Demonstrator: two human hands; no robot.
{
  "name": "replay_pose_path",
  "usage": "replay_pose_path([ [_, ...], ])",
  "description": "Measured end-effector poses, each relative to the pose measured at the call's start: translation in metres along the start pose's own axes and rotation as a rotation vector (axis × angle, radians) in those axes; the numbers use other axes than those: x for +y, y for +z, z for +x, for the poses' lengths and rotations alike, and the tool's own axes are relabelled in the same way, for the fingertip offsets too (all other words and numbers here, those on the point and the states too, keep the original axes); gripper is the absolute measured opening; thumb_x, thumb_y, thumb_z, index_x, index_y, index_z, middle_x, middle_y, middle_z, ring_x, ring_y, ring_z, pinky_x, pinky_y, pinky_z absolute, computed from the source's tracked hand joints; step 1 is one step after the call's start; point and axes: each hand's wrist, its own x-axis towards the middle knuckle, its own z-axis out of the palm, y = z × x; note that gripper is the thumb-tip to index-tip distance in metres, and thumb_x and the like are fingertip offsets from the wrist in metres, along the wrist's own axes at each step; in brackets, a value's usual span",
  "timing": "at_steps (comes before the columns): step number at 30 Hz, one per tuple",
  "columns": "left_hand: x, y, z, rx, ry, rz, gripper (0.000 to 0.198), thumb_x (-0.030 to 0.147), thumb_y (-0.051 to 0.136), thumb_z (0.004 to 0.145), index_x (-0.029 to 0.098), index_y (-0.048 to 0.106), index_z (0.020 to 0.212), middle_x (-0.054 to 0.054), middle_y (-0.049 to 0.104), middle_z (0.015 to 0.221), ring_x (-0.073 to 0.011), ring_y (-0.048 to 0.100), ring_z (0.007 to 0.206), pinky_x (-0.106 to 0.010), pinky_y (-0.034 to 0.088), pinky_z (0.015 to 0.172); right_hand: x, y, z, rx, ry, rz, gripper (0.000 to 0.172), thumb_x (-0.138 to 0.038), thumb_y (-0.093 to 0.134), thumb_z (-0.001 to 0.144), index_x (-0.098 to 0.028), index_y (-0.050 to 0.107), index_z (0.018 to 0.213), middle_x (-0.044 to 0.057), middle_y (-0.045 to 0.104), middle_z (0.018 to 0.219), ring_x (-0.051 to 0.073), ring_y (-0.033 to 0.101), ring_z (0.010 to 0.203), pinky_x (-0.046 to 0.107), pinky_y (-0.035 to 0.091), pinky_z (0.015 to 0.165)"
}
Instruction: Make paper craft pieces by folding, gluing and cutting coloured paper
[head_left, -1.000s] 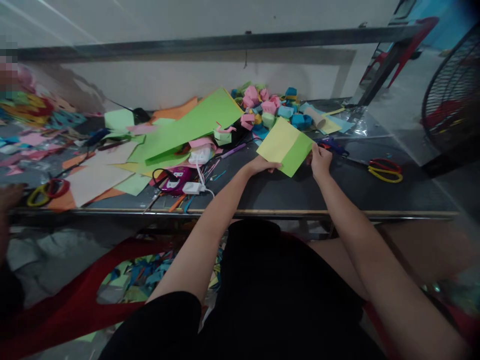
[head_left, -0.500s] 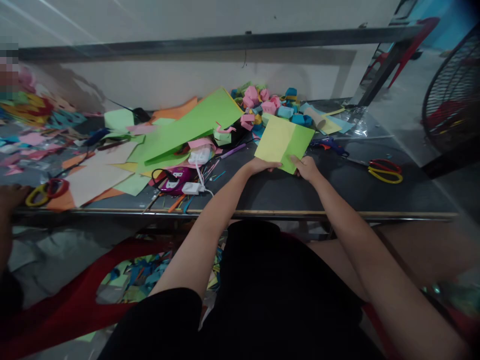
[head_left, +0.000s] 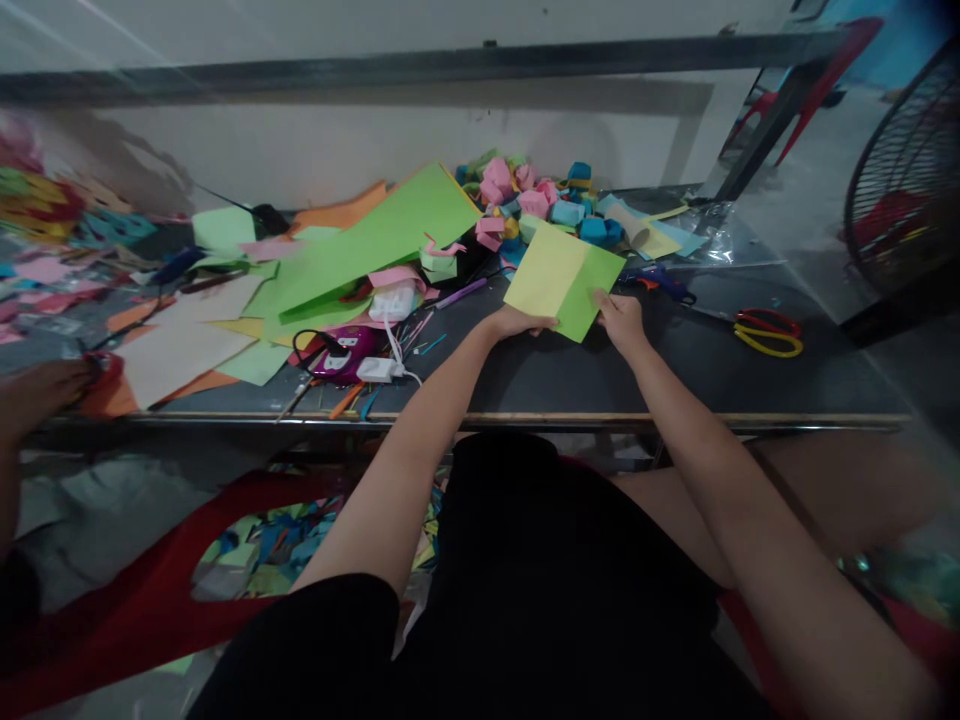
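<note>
Between my hands is a paper piece, pale yellow [head_left: 546,265] on the left and bright green [head_left: 591,285] on the right. I cannot tell whether it is one folded sheet or two together. My left hand [head_left: 519,321] pinches its lower left edge, with the fingers partly hidden behind it. At the lower right edge, my right hand [head_left: 621,318] grips the green part between thumb and fingers. The paper is held tilted above the dark tabletop [head_left: 555,385]. Just behind it lies a heap of small folded pink [head_left: 497,180] and blue paper pieces.
A glue gun [head_left: 660,282] and red-and-yellow scissors [head_left: 769,332] lie right. Leftward are large green sheets [head_left: 375,240], a purple power strip [head_left: 346,355] with white plugs, and loose paper. Another person's hand [head_left: 45,395] is at the far left. A fan [head_left: 907,190] stands right.
My right hand has shifted slightly up along the green part's edge. The other person's hand has reached rightward over the scissors at the far left. The view has shifted slightly.
</note>
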Motion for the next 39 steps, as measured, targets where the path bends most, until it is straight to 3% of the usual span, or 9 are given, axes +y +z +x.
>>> replay_pose_path([
  [4, 0.004, 0.001, -0.001, -0.03, -0.017, -0.005, 0.026, 0.015, 0.088, 0.07, 0.013, 0.062, 0.071, 0.001, 0.058, 0.053, -0.0069, 0.049, 0.047, -0.023, 0.042, 0.05, 0.014, 0.001, 0.008, 0.087, 0.038, 0.101, 0.076, -0.097, 0.055, 0.075, -0.025, 0.039, 0.054, -0.005, 0.031, 0.048, 0.01, 0.033, 0.046, 0.028, 0.029, 0.044],
  [8, 0.005, 0.0, 0.0, -0.047, -0.035, -0.012, 0.028, 0.015, 0.088, 0.069, 0.013, 0.062, 0.077, 0.001, 0.058, 0.056, -0.0083, 0.051, 0.048, -0.024, 0.043, 0.05, 0.027, 0.002, 0.015, 0.191, 0.048, 0.16, 0.074, -0.093, 0.057, 0.077, -0.026, 0.035, 0.058, -0.005, 0.031, 0.052, 0.01, 0.035, 0.048, 0.028, 0.032, 0.045],
  [14, -0.004, -0.001, 0.002, -0.026, 0.016, -0.033, 0.031, 0.019, 0.089, 0.068, 0.015, 0.058, 0.068, 0.001, 0.055, 0.054, -0.0086, 0.049, 0.051, -0.025, 0.043, 0.055, 0.027, -0.002, 0.02, 0.309, 0.034, 0.195, 0.075, -0.097, 0.031, 0.084, -0.025, 0.047, 0.07, -0.004, 0.034, 0.056, 0.013, 0.039, 0.05, 0.028, 0.033, 0.048],
  [17, -0.01, 0.001, 0.004, 0.102, 0.02, -0.084, 0.031, 0.02, 0.088, 0.07, 0.016, 0.057, 0.068, 0.0, 0.056, 0.057, -0.0088, 0.048, 0.054, -0.026, 0.044, 0.057, 0.016, -0.002, 0.016, 0.147, 0.023, 0.156, 0.078, -0.099, 0.031, 0.082, -0.025, 0.053, 0.075, -0.003, 0.035, 0.055, 0.015, 0.039, 0.05, 0.029, 0.031, 0.049],
  [20, -0.015, 0.003, 0.007, 0.194, 0.005, -0.111, 0.029, 0.021, 0.086, 0.073, 0.017, 0.057, 0.067, 0.001, 0.056, 0.059, -0.0094, 0.048, 0.055, -0.027, 0.044, 0.059, 0.0, 0.0, 0.006, -0.151, -0.065, -0.071, 0.072, -0.094, 0.055, 0.076, -0.024, 0.052, 0.062, -0.002, 0.038, 0.052, 0.014, 0.041, 0.053, 0.03, 0.031, 0.055],
  [22, -0.017, 0.003, 0.009, 0.222, 0.001, -0.109, 0.031, 0.022, 0.084, 0.075, 0.018, 0.055, 0.063, 0.002, 0.054, 0.057, -0.0092, 0.047, 0.055, -0.027, 0.044, 0.061, -0.01, 0.002, 0.0, -0.258, -0.14, -0.224, 0.067, -0.083, 0.067, 0.076, -0.023, 0.047, 0.054, -0.001, 0.039, 0.051, 0.014, 0.041, 0.055, 0.031, 0.029, 0.059],
  [27, -0.017, 0.006, 0.014, 0.264, -0.023, -0.135, 0.03, 0.02, 0.082, 0.079, 0.019, 0.055, 0.065, 0.004, 0.052, 0.056, -0.0079, 0.041, 0.052, -0.027, 0.039, 0.057, -0.024, 0.004, -0.007, -0.246, -0.135, -0.308, 0.053, -0.066, 0.066, 0.086, -0.023, 0.056, 0.057, 0.001, 0.05, 0.056, 0.016, 0.046, 0.059, 0.031, 0.032, 0.063],
  [34, -0.018, 0.008, 0.012, 0.309, -0.015, -0.137, 0.036, 0.024, 0.084, 0.078, 0.02, 0.052, 0.061, 0.004, 0.049, 0.053, -0.0087, 0.04, 0.051, -0.029, 0.04, 0.059, -0.028, 0.004, -0.005, -0.253, -0.154, -0.291, 0.074, -0.084, 0.051, 0.089, -0.023, 0.054, 0.048, 0.001, 0.052, 0.049, 0.015, 0.05, 0.054, 0.03, 0.039, 0.066],
  [39, -0.015, 0.006, 0.011, 0.283, -0.034, -0.129, 0.034, 0.022, 0.086, 0.075, 0.018, 0.054, 0.063, 0.004, 0.05, 0.054, -0.0076, 0.042, 0.051, -0.027, 0.04, 0.056, -0.017, 0.001, 0.0, -0.257, -0.062, -0.125, 0.08, -0.096, 0.047, 0.08, -0.023, 0.055, 0.048, 0.002, 0.051, 0.045, 0.014, 0.047, 0.046, 0.03, 0.038, 0.054],
])
